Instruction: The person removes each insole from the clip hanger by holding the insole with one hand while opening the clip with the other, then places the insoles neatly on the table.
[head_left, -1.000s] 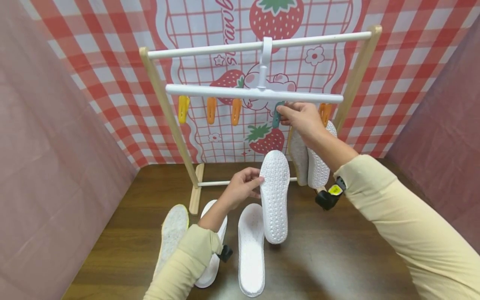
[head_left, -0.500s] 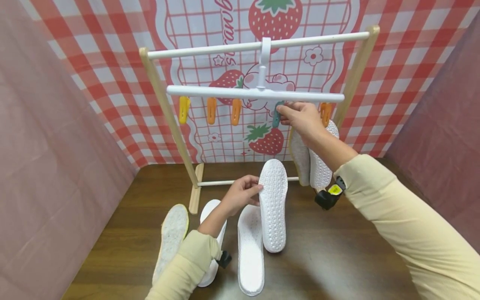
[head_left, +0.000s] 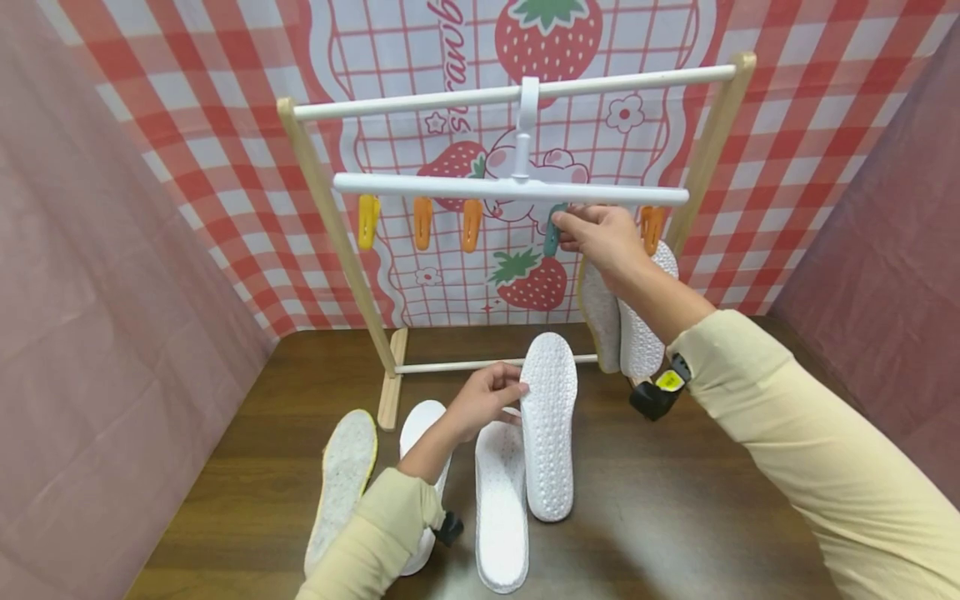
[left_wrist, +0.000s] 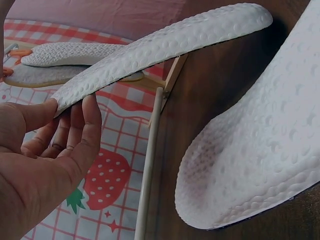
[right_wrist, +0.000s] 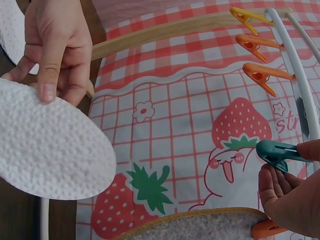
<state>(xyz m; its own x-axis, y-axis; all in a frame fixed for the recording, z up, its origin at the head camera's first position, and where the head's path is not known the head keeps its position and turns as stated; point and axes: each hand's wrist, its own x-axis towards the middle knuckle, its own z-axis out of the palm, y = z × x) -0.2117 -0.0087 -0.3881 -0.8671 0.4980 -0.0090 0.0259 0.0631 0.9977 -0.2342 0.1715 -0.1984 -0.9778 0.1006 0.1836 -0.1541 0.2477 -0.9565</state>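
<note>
My left hand [head_left: 486, 402] pinches the edge of a white insole [head_left: 551, 433] with a bumpy surface, held nearly upright. In the left wrist view, the thumb and fingers [left_wrist: 92, 112] take one end of that insole. Higher up, my right hand [head_left: 606, 240] pinches a teal clothespin [right_wrist: 275, 151] under the white hanger bar [head_left: 442, 185]. Nothing is clamped in this clothespin. To its right, a grey insole [head_left: 600, 321] and a white bumpy insole [head_left: 640, 333] hang side by side, partly hidden by the right forearm. An orange clothespin [head_left: 651, 229] is above them.
A yellow clothespin [head_left: 367, 222] and two orange clothespins [head_left: 423, 222] hang at left. The hanger hooks over a wooden rack [head_left: 337, 225]. On the table [head_left: 247, 492] lie two white insoles [head_left: 502, 525] and a grey insole [head_left: 343, 467]. A checked cloth [head_left: 247, 167] stands behind.
My left hand has lowered the white insole toward the table. The right hand stays at the teal clothespin.
</note>
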